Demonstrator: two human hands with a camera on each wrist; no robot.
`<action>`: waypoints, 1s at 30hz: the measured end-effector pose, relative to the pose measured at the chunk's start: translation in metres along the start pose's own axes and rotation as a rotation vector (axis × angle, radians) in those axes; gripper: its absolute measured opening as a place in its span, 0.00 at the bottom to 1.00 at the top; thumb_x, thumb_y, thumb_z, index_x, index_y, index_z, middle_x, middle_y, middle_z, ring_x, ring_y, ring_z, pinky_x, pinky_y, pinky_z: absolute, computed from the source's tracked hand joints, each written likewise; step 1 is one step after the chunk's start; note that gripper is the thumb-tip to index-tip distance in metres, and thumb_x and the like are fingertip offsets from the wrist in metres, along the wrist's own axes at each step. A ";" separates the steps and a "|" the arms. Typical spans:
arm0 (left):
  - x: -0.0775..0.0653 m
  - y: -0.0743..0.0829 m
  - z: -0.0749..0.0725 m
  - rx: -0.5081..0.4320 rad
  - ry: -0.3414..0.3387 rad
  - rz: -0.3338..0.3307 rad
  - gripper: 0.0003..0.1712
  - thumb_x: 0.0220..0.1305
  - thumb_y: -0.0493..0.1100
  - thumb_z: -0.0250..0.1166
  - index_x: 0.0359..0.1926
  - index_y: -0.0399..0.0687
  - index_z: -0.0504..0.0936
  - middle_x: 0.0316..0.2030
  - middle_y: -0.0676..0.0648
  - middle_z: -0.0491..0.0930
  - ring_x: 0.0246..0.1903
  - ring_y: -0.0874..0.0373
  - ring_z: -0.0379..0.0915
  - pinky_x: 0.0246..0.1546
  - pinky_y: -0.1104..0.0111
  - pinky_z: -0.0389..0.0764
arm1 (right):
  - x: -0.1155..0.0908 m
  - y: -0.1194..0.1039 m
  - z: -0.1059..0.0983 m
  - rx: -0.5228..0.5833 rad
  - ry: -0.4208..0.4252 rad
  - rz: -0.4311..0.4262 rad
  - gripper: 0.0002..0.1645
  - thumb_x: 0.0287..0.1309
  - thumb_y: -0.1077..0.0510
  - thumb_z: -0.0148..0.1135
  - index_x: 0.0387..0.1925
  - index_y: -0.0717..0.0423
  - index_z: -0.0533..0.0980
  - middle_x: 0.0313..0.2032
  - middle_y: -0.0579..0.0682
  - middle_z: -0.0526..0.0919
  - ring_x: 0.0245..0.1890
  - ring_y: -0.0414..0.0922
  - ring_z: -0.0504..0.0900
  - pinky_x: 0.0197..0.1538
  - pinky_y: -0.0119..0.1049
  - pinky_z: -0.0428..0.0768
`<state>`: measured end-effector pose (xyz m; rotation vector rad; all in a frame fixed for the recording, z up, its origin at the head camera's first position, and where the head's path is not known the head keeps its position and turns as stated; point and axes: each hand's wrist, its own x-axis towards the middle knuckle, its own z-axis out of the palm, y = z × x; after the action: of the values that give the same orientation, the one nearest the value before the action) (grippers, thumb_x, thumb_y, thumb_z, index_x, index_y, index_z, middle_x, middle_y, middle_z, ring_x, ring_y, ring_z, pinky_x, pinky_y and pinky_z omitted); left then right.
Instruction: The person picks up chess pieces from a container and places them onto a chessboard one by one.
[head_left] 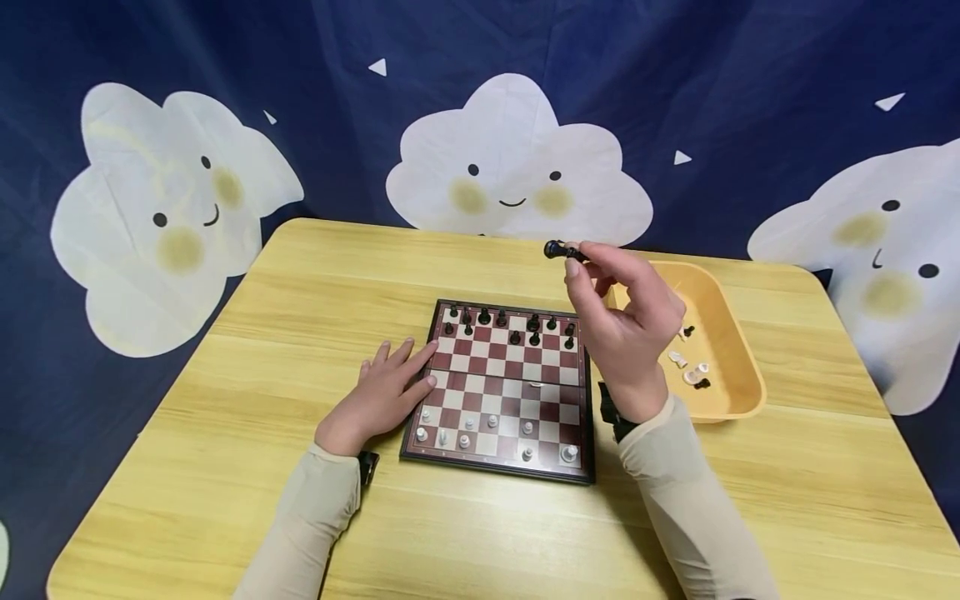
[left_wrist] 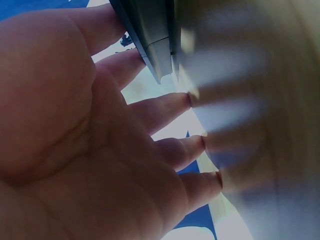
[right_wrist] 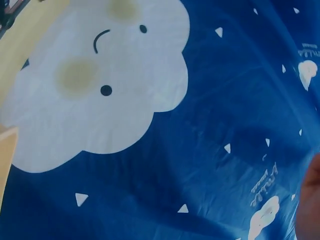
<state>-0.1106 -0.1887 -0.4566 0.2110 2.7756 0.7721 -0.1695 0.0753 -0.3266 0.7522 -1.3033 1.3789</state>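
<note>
My right hand [head_left: 630,321] is raised over the far right corner of the chessboard [head_left: 487,367], pinching a black chess piece [head_left: 555,249] between thumb and fingertips. The piece lies sideways, its near part hidden by the fingers. Only a sliver of that hand shows in the right wrist view. My left hand [head_left: 378,396] lies at the board's left edge, fingers spread, thumb and forefinger reaching the border. In the left wrist view its other fingertips [left_wrist: 182,100] touch the tabletop. Black pieces [head_left: 533,322] stand along the board's far side, white pieces [head_left: 492,421] along the near side.
A yellow plastic tray [head_left: 750,375] stands right of the board, partly behind the right hand. Several loose white pieces [head_left: 677,359] and black pieces [head_left: 702,383] lie in it. The wooden table [head_left: 225,417] ends at a dark blue cloud-print curtain [head_left: 337,150].
</note>
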 end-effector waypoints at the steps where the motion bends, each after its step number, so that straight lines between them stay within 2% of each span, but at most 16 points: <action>1: 0.000 0.000 0.000 0.000 0.000 -0.001 0.32 0.72 0.57 0.48 0.74 0.62 0.54 0.73 0.38 0.47 0.71 0.34 0.30 0.63 0.36 0.38 | 0.000 -0.001 0.002 -0.001 0.015 -0.016 0.12 0.52 0.62 0.68 0.27 0.71 0.80 0.23 0.61 0.83 0.18 0.43 0.75 0.24 0.27 0.67; 5: 0.000 0.000 0.000 0.000 -0.001 -0.004 0.32 0.72 0.57 0.48 0.74 0.62 0.54 0.73 0.38 0.47 0.71 0.34 0.29 0.64 0.37 0.37 | 0.001 -0.005 0.007 -0.013 0.043 -0.056 0.11 0.52 0.64 0.69 0.27 0.71 0.79 0.26 0.62 0.84 0.21 0.48 0.78 0.27 0.28 0.70; 10: -0.001 0.002 -0.002 -0.003 -0.005 -0.006 0.32 0.72 0.57 0.48 0.74 0.62 0.54 0.73 0.38 0.47 0.71 0.34 0.29 0.64 0.37 0.37 | 0.002 -0.004 0.007 -0.020 0.045 -0.051 0.08 0.51 0.66 0.69 0.28 0.71 0.80 0.29 0.62 0.84 0.24 0.51 0.79 0.31 0.30 0.73; 13: -0.001 0.003 -0.002 -0.003 -0.005 -0.006 0.32 0.72 0.57 0.48 0.74 0.62 0.54 0.73 0.38 0.48 0.71 0.33 0.30 0.64 0.37 0.37 | 0.000 -0.001 0.006 -0.036 0.035 -0.043 0.07 0.50 0.67 0.68 0.29 0.71 0.81 0.29 0.62 0.84 0.23 0.50 0.77 0.30 0.31 0.72; 22: -0.002 0.004 -0.003 -0.008 -0.003 -0.008 0.32 0.73 0.57 0.48 0.74 0.62 0.54 0.73 0.39 0.47 0.71 0.34 0.29 0.64 0.38 0.36 | -0.016 0.024 -0.005 -0.005 -0.009 0.055 0.11 0.49 0.68 0.68 0.33 0.72 0.76 0.31 0.61 0.85 0.16 0.41 0.75 0.22 0.24 0.66; 28: -0.002 0.004 -0.004 -0.011 -0.003 -0.004 0.32 0.73 0.57 0.48 0.74 0.62 0.54 0.73 0.38 0.47 0.71 0.34 0.29 0.64 0.38 0.36 | -0.019 0.030 -0.009 -0.059 -0.062 0.104 0.12 0.48 0.67 0.67 0.36 0.70 0.76 0.33 0.58 0.86 0.16 0.39 0.74 0.21 0.25 0.64; 30: -0.002 0.004 -0.004 -0.008 -0.006 -0.008 0.32 0.73 0.57 0.47 0.74 0.62 0.53 0.73 0.38 0.47 0.71 0.34 0.29 0.64 0.38 0.36 | -0.021 0.033 -0.009 -0.077 -0.077 0.112 0.11 0.48 0.68 0.67 0.35 0.69 0.78 0.29 0.57 0.85 0.16 0.39 0.73 0.21 0.27 0.64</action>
<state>-0.1091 -0.1879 -0.4514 0.1997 2.7656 0.7792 -0.1934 0.0829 -0.3574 0.6950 -1.4698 1.3915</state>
